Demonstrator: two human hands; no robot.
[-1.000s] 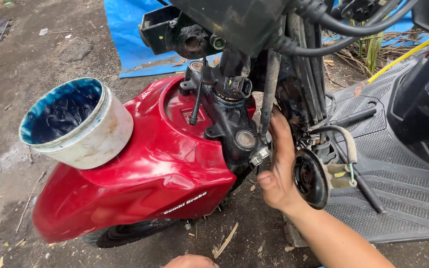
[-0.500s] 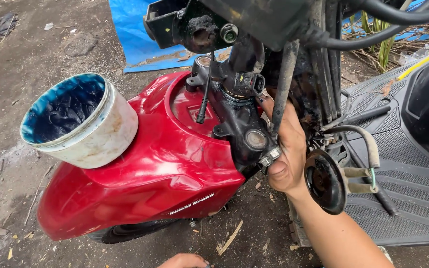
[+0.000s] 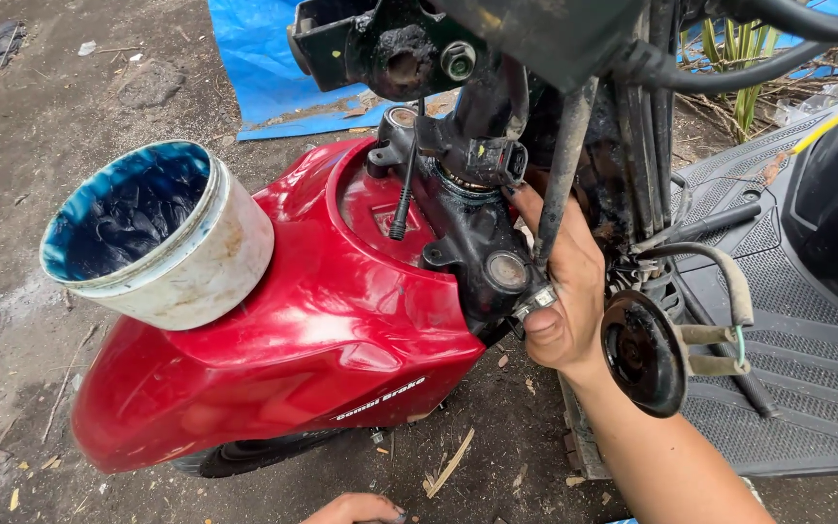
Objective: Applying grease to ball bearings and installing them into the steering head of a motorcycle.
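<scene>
At the bottom edge of the view only the knuckles of the left hand (image 3: pixel 356 507) show, low over the dirt ground (image 3: pixel 41 126); whether it is open or closed, or holds anything, cannot be told. The right hand (image 3: pixel 560 281) reaches up from the lower right, its fingers curled tight around a thin dark fork tube (image 3: pixel 560 175) at the front of a stripped scooter, with a small metal clamp (image 3: pixel 535 301) just at the thumb side of the fist. The tube is grimy, black and runs up and slightly right from the fist toward the steering head. Just right of the wrist hangs a round black horn (image 3: pixel 644 354) on a bracket. Left of the hand sits the black, greasy lower fork yoke (image 3: pixel 482 247), and below it the glossy red front fender (image 3: pixel 283 359), which covers the front tyre (image 3: pixel 244 456). On the fender's left side rests a white tub (image 3: pixel 162 238), tilted, its inside smeared with dark blue grease. Farther off lies a blue tarp (image 3: pixel 264 58) on the ground, and at right the grey ribbed floorboard (image 3: pixel 788 388).
</scene>
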